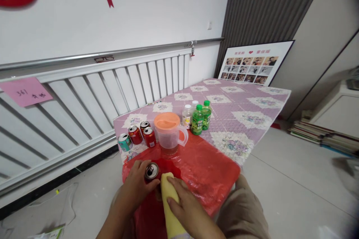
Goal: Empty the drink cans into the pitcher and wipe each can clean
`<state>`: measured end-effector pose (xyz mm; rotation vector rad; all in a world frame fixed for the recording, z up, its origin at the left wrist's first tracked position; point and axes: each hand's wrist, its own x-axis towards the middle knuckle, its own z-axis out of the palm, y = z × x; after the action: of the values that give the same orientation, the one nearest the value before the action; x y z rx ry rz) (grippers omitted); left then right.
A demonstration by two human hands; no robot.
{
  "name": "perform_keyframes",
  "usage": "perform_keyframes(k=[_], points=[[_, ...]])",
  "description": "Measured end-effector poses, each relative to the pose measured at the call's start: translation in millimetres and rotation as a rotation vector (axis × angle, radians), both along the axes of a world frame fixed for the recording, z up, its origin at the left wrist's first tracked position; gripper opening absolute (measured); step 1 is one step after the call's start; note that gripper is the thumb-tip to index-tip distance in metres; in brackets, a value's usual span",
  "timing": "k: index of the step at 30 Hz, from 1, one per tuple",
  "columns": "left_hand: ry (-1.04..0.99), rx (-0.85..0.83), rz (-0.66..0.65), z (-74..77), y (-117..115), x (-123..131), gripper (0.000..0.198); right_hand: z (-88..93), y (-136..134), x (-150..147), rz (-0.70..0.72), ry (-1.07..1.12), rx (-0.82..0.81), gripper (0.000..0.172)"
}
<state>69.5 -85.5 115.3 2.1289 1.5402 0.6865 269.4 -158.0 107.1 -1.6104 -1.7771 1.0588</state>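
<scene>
The can (152, 170) is standing roughly upright between the two hands, above the red sheet (207, 168) at the near end of the counter (244, 101). Its top is facing up and its long axis is running close to vertical. The left hand (137, 181) is the nearer: it is gripping the can from the left, fingers curling around the far side and thumb closing across the near side.

The cloth (171, 220) is lying just to the right of the can, its far end sitting beside the can wall. Whether the two are touching cannot be told. The cloth's long axis is pointing away from the person, leaning slightly left. The right hand (186, 201) is clasping the cloth from above and from the right, so the cloth is occupying the space between that hand and the can. Whether the cloth is wrapping anything cannot be told.

A darker red scalloped edge (175, 168) is showing behind the can; its lower portion is being hidden by the hands.

Straight ahead, the jug (168, 134) is bounding the far side. Three red cans (149, 138) and a teal can (125, 142) are standing forward and to the left. Two green bottles (198, 122) and two white-capped bottles (186, 117) are standing to the right of the jug. The sheet's right-hand portion is lying bare.
</scene>
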Motion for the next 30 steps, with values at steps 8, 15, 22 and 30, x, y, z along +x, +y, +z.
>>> perform_keyframes(k=[8,15,22,30], points=[[-0.165,-0.101,-0.274,1.4,5.8,-22.1,0.079,-4.3,1.9,1.4,-0.016,0.046,0.028,0.059],[-0.15,0.006,-0.21,-5.5,6.1,-14.9,0.069,0.2,0.6,1.6,-0.039,0.04,0.002,0.059],[-0.062,0.082,-0.081,-9.0,1.2,-3.3,0.064,-3.3,0.0,2.2,-0.038,0.063,0.045,0.058],[0.027,0.051,0.134,-7.5,-5.6,7.8,0.065,-4.6,1.1,1.3,-0.035,0.08,0.016,0.058]])
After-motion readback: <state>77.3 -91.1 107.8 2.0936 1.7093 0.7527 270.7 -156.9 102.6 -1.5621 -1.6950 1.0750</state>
